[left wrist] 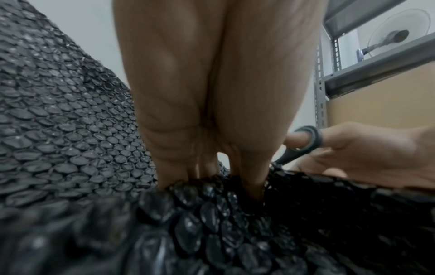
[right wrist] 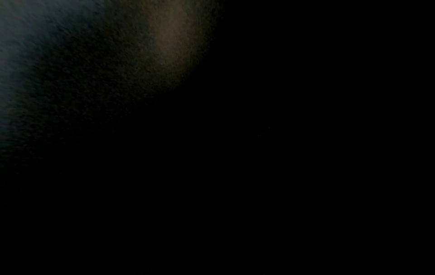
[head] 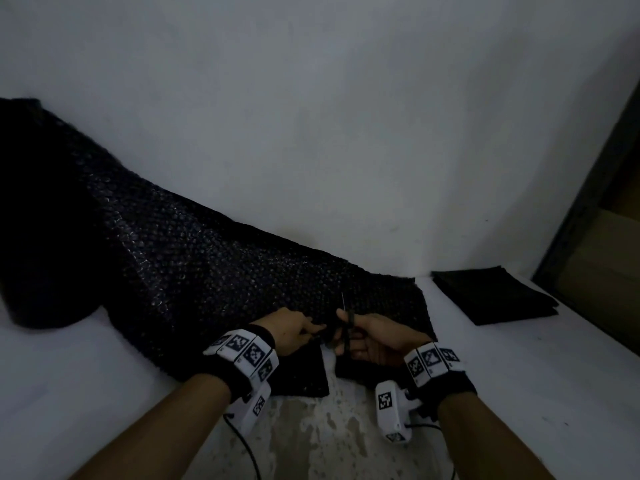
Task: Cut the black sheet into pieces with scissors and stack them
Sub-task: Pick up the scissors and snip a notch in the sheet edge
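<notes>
Black bubble wrap (head: 194, 258), mostly uncut, trails from a roll (head: 41, 216) at far left across a white table (head: 69, 375) toward the near centre. There the left hand (head: 294, 332) pinches its edge beside a slit begun from the near side, while the right hand (head: 377, 341) has fingers through the handles of scissors (head: 346, 327) pointing away along the cut. A stack of cut pieces (head: 495, 294) lies at far right; most of the sheet appears left to cut.
</notes>
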Demonstrator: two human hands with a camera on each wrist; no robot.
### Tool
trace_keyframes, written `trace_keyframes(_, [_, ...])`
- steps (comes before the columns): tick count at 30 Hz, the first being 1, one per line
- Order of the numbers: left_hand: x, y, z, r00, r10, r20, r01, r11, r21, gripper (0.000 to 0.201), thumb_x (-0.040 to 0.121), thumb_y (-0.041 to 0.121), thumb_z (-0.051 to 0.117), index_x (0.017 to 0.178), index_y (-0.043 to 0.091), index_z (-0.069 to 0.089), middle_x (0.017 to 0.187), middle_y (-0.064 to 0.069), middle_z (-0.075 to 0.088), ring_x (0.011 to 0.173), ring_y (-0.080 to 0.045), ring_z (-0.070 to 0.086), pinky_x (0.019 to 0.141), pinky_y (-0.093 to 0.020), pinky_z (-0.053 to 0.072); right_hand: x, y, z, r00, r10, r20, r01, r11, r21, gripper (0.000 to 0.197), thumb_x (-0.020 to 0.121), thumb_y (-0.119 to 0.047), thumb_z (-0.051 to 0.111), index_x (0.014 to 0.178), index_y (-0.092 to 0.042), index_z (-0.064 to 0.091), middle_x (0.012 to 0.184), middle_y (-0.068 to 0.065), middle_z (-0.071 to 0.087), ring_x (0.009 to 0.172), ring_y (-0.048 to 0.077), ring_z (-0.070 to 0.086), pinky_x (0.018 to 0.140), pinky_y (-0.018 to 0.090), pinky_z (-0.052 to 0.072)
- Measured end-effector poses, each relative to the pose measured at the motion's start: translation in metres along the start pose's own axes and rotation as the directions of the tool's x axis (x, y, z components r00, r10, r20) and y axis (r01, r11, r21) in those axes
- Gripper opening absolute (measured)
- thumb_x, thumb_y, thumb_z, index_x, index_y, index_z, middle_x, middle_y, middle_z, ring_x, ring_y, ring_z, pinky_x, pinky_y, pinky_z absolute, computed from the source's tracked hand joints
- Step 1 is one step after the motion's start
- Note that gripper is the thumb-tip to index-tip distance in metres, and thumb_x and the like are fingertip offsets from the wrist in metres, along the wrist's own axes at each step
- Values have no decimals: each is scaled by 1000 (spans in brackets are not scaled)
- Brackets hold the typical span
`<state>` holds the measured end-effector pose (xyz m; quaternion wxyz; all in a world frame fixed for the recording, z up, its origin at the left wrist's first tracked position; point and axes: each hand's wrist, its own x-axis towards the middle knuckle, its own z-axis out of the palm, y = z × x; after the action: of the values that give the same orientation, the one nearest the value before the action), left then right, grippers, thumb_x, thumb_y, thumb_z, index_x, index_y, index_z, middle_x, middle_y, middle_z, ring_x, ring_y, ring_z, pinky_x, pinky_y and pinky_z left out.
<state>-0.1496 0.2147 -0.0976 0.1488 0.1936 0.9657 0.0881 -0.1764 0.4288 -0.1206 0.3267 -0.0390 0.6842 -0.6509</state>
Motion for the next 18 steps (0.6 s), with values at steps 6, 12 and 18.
trace_keyframes(6, [-8, -3, 8, 999, 22, -38, -23, 999, -43, 44, 106, 29, 38, 149, 37, 41, 156, 6, 38, 142, -21, 38, 117, -25, 25, 0, 0, 1, 1000, 9, -14, -9, 1000, -5, 45, 87, -49, 67, 87, -4, 68, 86, 16, 70, 75, 21, 68, 70, 27, 54])
trace_keyframes(12, [-22, 1, 8, 993, 62, -101, -74, 991, -113, 43, 106, 25, 42, 148, 33, 45, 152, 4, 45, 139, -15, 41, 114, -20, 27, 1, -7, 4, 999, 13, -40, -13, 1000, -3, 44, 89, -47, 67, 85, -3, 69, 78, 12, 71, 69, 18, 69, 61, 24, 52])
trace_keyframes(18, [-26, 2, 11, 994, 75, -73, -84, 989, -119, 42, 106, 28, 42, 147, 37, 45, 150, 3, 48, 135, -17, 45, 113, -24, 32, 6, 1, 3, 997, -24, -75, 26, 999, 29, 48, 81, -49, 73, 88, -2, 67, 78, 14, 70, 71, 22, 68, 89, 39, 45])
